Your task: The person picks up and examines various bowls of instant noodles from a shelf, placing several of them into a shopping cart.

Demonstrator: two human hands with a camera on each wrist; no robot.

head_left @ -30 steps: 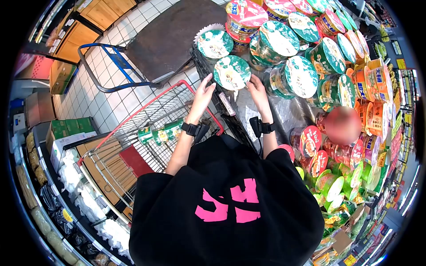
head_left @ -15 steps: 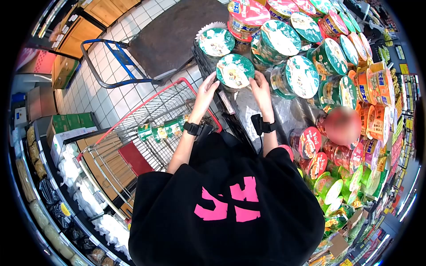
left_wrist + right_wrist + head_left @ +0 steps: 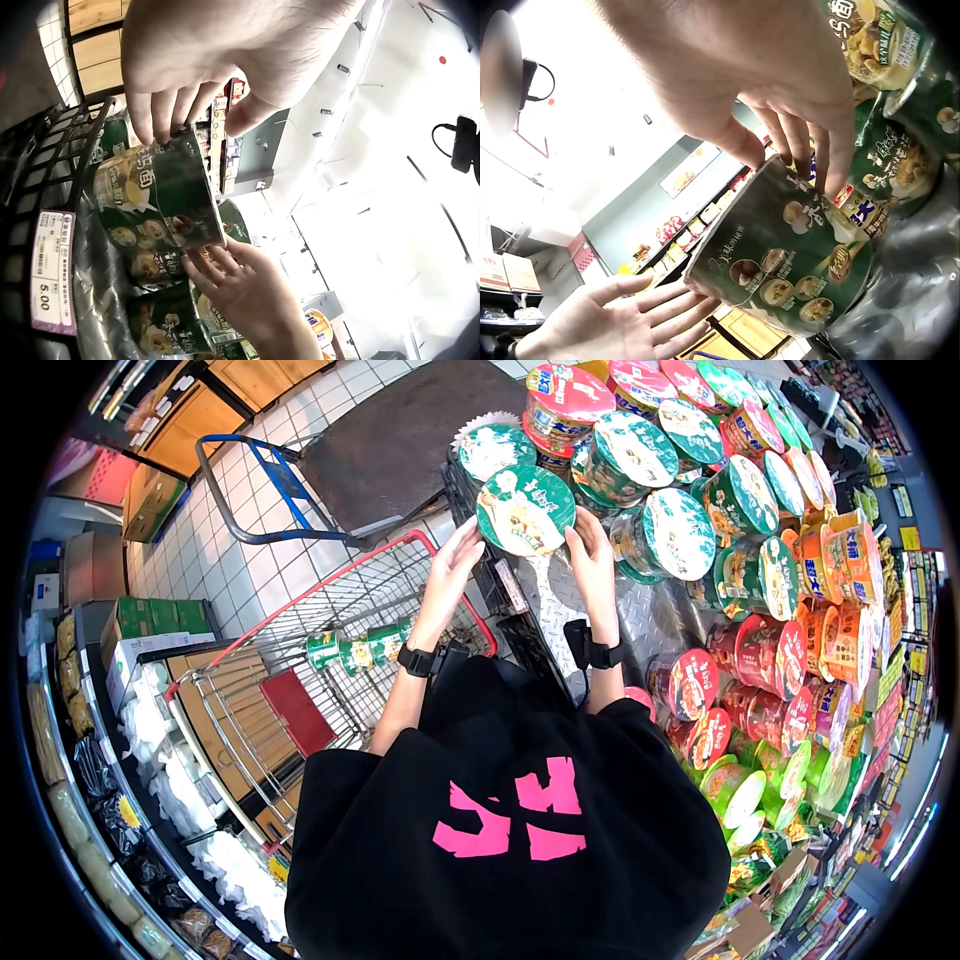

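Observation:
Between my two hands is a green instant noodle cup [image 3: 526, 510] with a printed lid, raised above the metal display surface [image 3: 590, 610]. My left hand [image 3: 456, 565] grips its left side, the fingers on the wall and the thumb near the lid rim. On the other side my right hand [image 3: 593, 555] holds it, with the thumb [image 3: 746, 146] at the rim and the fingers bent over the wall. In the left wrist view the cup [image 3: 161, 196] is tilted, its green printed side showing. Another green cup [image 3: 495, 450] stands just behind it.
Several green cups [image 3: 672, 535] stand to the right, with red, orange and lime-green ones farther along. A shopping cart [image 3: 385, 585] holding green cups is at the left. A black rack edge with a price label [image 3: 54, 270] borders the display. Beyond is a flat trolley [image 3: 375, 445].
My hands have closed in on the cup's sides. The cup has risen from the display toward the head camera, looks larger and now overlaps the cup behind it.

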